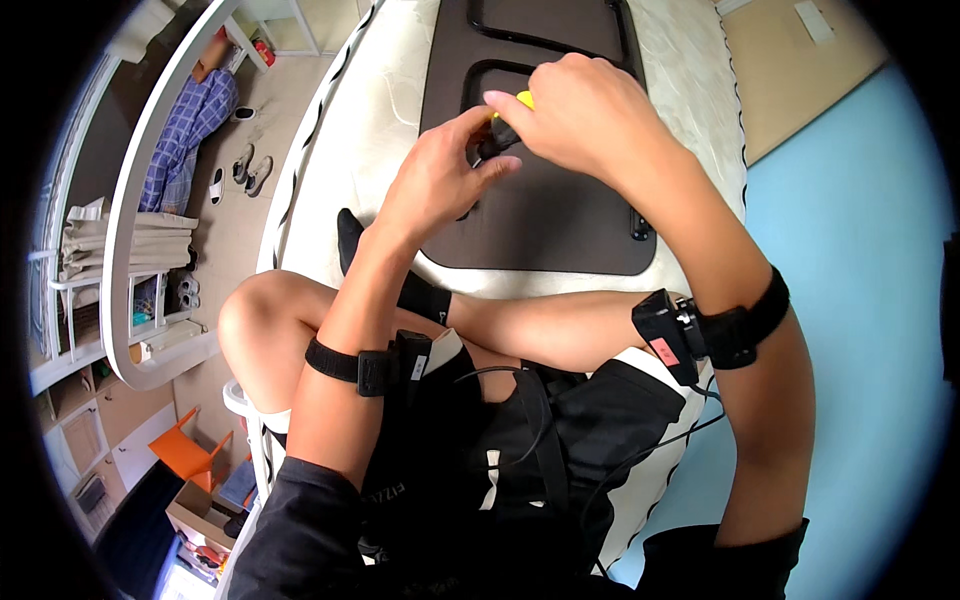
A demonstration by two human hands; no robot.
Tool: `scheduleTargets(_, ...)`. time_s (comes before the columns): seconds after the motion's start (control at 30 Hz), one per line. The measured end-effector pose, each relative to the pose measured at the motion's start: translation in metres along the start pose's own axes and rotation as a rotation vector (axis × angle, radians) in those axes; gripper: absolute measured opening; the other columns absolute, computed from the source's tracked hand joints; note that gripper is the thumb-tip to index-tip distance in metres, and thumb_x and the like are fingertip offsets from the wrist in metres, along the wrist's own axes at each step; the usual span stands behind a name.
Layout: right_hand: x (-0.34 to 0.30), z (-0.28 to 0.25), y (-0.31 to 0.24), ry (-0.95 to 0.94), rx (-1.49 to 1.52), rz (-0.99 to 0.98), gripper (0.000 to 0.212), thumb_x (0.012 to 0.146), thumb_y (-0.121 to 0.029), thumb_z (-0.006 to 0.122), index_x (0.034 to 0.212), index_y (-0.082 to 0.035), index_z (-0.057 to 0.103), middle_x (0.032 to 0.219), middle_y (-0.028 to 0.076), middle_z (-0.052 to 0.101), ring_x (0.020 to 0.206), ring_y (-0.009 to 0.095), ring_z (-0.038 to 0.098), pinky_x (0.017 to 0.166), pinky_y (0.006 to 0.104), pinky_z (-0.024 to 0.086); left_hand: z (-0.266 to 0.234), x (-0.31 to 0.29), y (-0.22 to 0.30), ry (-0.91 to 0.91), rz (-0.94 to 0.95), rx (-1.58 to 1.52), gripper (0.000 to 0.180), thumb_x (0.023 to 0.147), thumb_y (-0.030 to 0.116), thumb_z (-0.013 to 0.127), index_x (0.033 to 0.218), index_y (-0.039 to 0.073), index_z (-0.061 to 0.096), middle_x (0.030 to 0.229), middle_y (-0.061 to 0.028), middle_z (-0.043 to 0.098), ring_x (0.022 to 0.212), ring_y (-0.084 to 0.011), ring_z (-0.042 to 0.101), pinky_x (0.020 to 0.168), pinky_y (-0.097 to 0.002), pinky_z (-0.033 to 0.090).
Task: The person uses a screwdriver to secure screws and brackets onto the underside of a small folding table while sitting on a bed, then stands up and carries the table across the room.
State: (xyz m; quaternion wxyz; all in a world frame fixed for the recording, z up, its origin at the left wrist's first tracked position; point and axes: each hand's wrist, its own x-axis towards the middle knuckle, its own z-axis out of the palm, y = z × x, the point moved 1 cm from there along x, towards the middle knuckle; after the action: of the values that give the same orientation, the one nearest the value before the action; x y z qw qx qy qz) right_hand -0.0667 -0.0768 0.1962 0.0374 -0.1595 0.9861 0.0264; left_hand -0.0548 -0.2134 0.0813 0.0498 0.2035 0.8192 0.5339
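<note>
A dark brown folding-table top (545, 235) lies underside up on the mattress before my crossed legs, its black tube legs (490, 66) folded against it. My right hand (590, 112) is closed around the handle of a yellow-and-black screwdriver (507, 132), over the left part of the panel. Just left of it, my left hand (437, 178) curls in from the side, thumb and forefinger around a small dark part below the handle. The fingers hide most of that part and the screwdriver's tip.
The cream mattress (335, 150) has a black-and-white piped edge, with a white bed rail (128, 250) at left. Black wrist-strap devices with cables (545, 425) sit on my forearms and lap. Beyond are shoes (258, 175), an orange chair (185, 450) and a person in plaid trousers (190, 135).
</note>
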Motion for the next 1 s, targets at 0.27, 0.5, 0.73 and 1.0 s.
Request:
scheduleTargets(0.27,0.006,-0.015,0.003,-0.088,0.026,-0.365,0.021,0.079,-0.016,0.072,0.082,0.005,0.070,0.084,0.025,0.068,0.081,0.034,0.069,0.072,0.0379,0.055,-0.001,0.000,-0.014,0.037,0.014,-0.120,0.033,0.087,0.015,0.071,0.115,0.001,0.059,0.095,-0.0138,0.070,0.088,-0.0200,0.064,0.083,-0.0321,0.048)
scheduleTargets(0.5,0.006,0.004,0.000,0.056,0.018,-0.152,0.030,0.084,-0.023,0.064,0.079,0.006,0.071,0.081,0.027,0.067,0.083,0.040,0.068,0.077,0.0436,0.055,0.012,0.007,-0.022,0.013,0.051,-0.066,0.034,0.088,0.014,0.068,0.117,0.001,0.058,0.097,-0.0152,0.070,0.089,-0.0245,0.065,0.085,-0.0345,0.048)
scheduleTargets(0.73,-0.005,-0.018,0.003,-0.027,0.178,-0.246,0.025,0.082,-0.018,0.063,0.079,0.005,0.071,0.081,0.026,0.068,0.081,0.039,0.069,0.076,0.0436,0.055,0.008,0.005,-0.023,0.074,0.123,-0.078,0.032,0.088,0.013,0.068,0.117,0.002,0.060,0.099,-0.0139,0.070,0.091,-0.0234,0.064,0.085,-0.0337,0.048)
scheduleTargets(1.0,-0.002,-0.013,0.005,0.017,0.118,-0.384,0.018,0.078,-0.011,0.066,0.081,0.006,0.071,0.083,0.027,0.067,0.083,0.039,0.069,0.076,0.0427,0.055,0.002,0.002,-0.017,0.065,0.079,-0.079,0.035,0.087,0.013,0.071,0.117,0.001,0.060,0.108,-0.0137,0.070,0.103,-0.0220,0.065,0.090,-0.0342,0.047)
